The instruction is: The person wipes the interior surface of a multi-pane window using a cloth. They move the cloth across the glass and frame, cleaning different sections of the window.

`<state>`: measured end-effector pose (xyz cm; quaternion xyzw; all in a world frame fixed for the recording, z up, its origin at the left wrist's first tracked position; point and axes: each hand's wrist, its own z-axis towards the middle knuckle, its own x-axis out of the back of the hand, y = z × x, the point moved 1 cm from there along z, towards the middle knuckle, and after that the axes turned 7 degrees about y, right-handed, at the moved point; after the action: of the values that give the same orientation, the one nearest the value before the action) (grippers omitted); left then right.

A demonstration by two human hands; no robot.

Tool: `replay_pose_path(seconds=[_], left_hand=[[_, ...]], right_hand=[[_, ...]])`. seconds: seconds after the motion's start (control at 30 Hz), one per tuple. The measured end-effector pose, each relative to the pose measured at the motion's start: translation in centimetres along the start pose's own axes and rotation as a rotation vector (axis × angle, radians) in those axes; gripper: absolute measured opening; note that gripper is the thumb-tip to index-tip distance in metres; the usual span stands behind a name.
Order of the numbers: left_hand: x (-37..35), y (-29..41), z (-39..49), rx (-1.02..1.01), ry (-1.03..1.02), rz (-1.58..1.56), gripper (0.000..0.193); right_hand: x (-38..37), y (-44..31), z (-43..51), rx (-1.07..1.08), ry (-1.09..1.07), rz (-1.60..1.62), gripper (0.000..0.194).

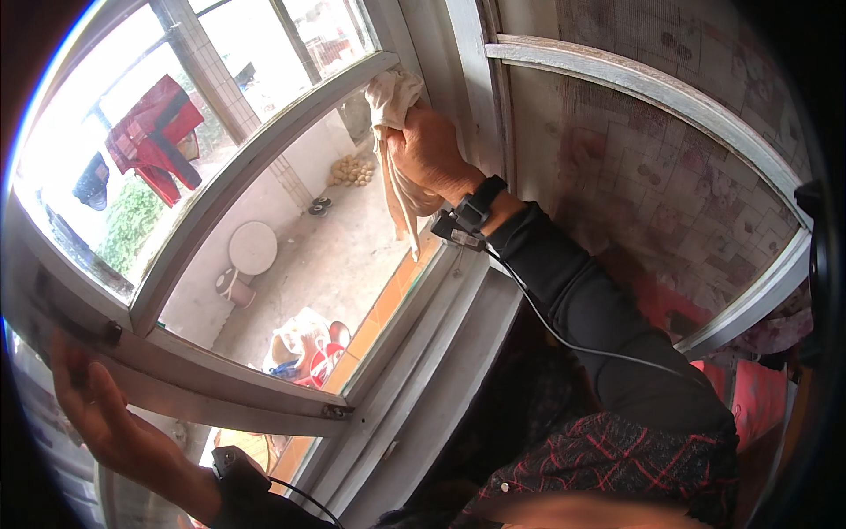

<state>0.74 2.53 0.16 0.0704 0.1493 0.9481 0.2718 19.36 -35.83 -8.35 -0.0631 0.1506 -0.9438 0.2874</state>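
My right hand [429, 149] is closed on a crumpled pale cloth [395, 99] near the upper right corner of the lower window pane, and the cloth's ends hang beside the glass. A wooden window frame [264, 155] surrounds the panes. My left hand [109, 410] is at the lower left with its fingers apart, by the upright edge of the frame; nothing shows in it, though its fingertips are dim and blurred. A dark device is strapped at each wrist, with a cable running along each sleeve.
At right stands another framed glass panel [648, 73] with patterned reflections. The grey sill [423, 344] runs below the pane. Beyond the glass are a round white object [252, 248], a bagged pile [301, 344], round yellowish items [350, 170] and hanging red clothing [155, 135].
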Motion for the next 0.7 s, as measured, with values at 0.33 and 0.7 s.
replay_pose_path(seconds=[0.33, 0.7], left_hand=[[0.2, -0.6, 0.0, 0.02, 0.025, 0.037, 0.05], [0.2, -0.3, 0.2, -0.031, -0.008, 0.081, 0.049]], right_hand=[[2.1, 1.4, -9.4, -0.166, -0.272, -0.112, 0.019], [0.8, 0.3, -2.0, -0.167, -0.149, -0.037, 0.026]])
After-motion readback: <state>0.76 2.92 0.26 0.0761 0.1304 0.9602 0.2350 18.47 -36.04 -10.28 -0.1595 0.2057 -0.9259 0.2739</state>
